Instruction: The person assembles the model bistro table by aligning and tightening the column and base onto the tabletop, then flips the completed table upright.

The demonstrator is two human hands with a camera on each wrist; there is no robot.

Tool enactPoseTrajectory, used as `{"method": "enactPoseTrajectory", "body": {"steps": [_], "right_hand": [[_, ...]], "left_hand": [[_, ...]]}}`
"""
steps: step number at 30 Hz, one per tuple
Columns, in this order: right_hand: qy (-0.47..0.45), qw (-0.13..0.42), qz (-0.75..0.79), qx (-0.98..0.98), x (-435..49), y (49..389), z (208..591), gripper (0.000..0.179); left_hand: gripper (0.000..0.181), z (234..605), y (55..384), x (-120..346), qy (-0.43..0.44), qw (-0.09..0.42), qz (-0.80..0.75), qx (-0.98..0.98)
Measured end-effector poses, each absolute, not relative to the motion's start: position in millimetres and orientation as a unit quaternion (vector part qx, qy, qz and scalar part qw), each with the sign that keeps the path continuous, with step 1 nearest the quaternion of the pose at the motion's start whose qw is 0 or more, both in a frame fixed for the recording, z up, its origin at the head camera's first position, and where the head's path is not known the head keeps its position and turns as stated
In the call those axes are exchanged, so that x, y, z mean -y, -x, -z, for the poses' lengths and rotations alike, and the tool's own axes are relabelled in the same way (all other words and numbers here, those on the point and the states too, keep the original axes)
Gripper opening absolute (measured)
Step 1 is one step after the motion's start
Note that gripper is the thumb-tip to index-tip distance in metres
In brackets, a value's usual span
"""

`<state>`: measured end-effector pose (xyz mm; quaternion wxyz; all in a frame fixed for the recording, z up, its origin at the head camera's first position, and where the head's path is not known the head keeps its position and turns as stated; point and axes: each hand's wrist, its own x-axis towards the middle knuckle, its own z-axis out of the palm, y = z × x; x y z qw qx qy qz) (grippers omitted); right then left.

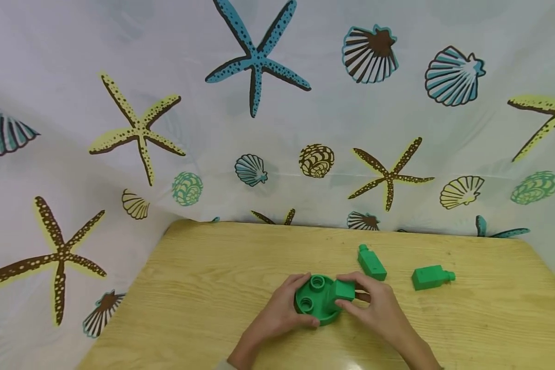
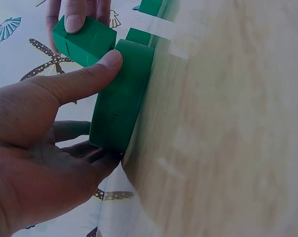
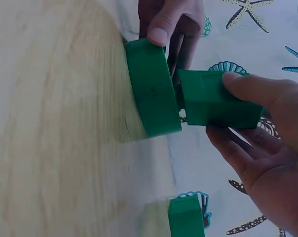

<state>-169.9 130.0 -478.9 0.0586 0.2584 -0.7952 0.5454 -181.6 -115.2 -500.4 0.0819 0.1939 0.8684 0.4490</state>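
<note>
The base (image 1: 320, 298), a green disc, sits low in the head view, just right of centre; whether it rests on the surface or is slightly lifted, I cannot tell. On its left half stand 2 round sockets (image 1: 307, 304), ringed and open at the top. The left hand (image 1: 284, 311) holds the base by its rim from the left, thumb at the lower edge and fingers round the upper left side. Over the right part of the base is the block (image 1: 345, 291), also green, its square end facing up. The right hand (image 1: 379, 303) has it in its grip, pinched between thumb and fingers. In the right wrist view a narrow dark gap shows between block and base; whether the 2 join within it is unclear. Farther up and to the right in the head view lie 2 similar pieces with narrow round necks: the near piece (image 1: 372, 264) has its neck toward the upper left, the far piece (image 1: 428, 277) toward the right. All lie on the pale wooden surface (image 1: 213, 288). Behind it and at both sides hangs a white cloth (image 1: 203, 154) printed with starfish and shells. A light sleeve (image 1: 224, 365) shows at the bottom edge.
</note>
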Motion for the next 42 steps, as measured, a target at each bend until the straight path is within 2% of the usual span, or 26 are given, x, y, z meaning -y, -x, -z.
{"method": "enactPoseTrajectory", "body": {"steps": [8, 17, 24, 31, 42], "right_hand": [[-0.253, -0.026, -0.568, 0.783, -146.3, 169.3, 474.5, 0.037], [-0.253, -0.06, -0.572, 0.778, -153.0, 170.1, 471.2, 0.047], [-0.293, -0.054, -0.566, 0.769, -154.7, 172.9, 466.6, 0.036], [-0.283, -0.067, -0.591, 0.752, -154.0, 173.5, 465.8, 0.036], [-0.311, -0.017, -0.532, 0.787, -134.7, 172.3, 473.9, 0.042]], "left_hand": [[0.1, 500.7, 183.8, 109.9, -0.195, 0.086, -0.453, -0.866], [0.1, 499.9, 184.8, 112.0, -0.203, 0.08, -0.446, -0.868], [0.1, 498.2, 183.7, 116.1, -0.195, 0.079, -0.449, -0.868], [0.099, 498.3, 184.4, 115.7, -0.194, 0.08, -0.452, -0.867], [0.1, 499.3, 182.9, 114.8, -0.194, 0.085, -0.466, -0.859]]}}
